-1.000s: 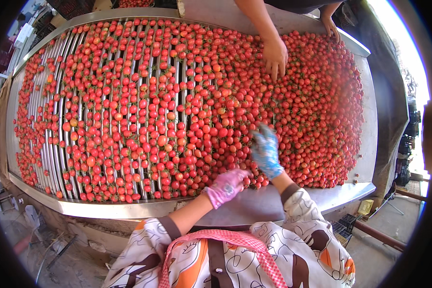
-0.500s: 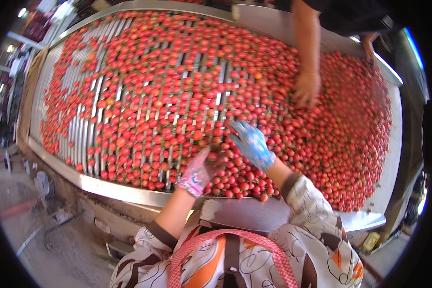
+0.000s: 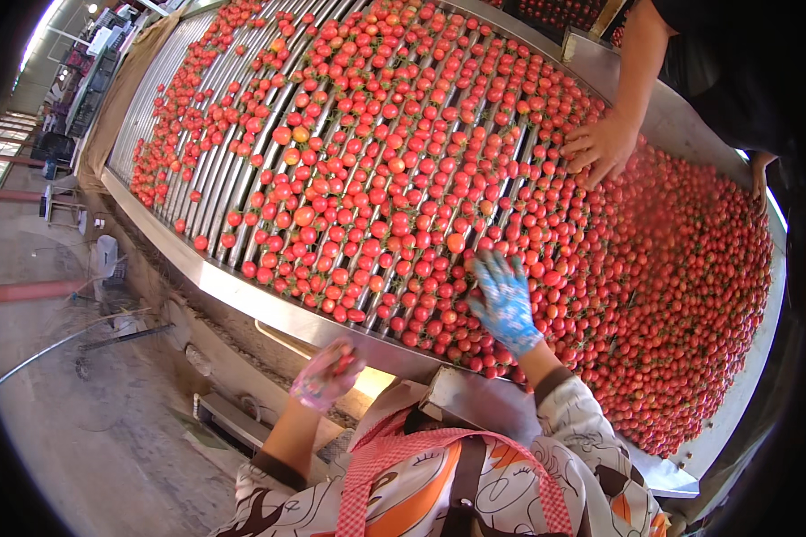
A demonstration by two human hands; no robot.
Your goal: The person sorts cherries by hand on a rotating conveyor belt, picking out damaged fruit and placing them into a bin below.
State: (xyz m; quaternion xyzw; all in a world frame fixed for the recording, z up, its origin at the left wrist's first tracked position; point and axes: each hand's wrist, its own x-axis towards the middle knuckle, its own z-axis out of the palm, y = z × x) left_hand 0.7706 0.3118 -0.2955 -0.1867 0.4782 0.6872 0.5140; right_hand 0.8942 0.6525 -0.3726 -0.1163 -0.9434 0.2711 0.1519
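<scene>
Small red cherry tomatoes (image 3: 394, 183), some with green stems, lie spread over a bed of metal rollers (image 3: 228, 98) and pile up thickly at the right. My right hand (image 3: 503, 304), in a blue patterned glove, is open, fingers spread on the tomatoes near the front edge. My left hand (image 3: 324, 376), in a pink patterned glove, is outside the metal rim (image 3: 269, 309), above the gap by the machine. Its fingers are curled around what looks like a cherry tomato (image 3: 344, 363), partly hidden and blurred.
Across the bed, a co-worker's bare hand (image 3: 603, 148) rests over the tomatoes. A metal ledge (image 3: 484, 403) stands right before me. At the left, a concrete floor (image 3: 90, 385) holds a hose and a white container (image 3: 107, 255). Stacked crates (image 3: 90, 94) stand farther back.
My left hand has moved off the tomatoes, leftward and out past the rim. My right hand stays on the tomatoes. The co-worker's hand has opened out and the view has turned.
</scene>
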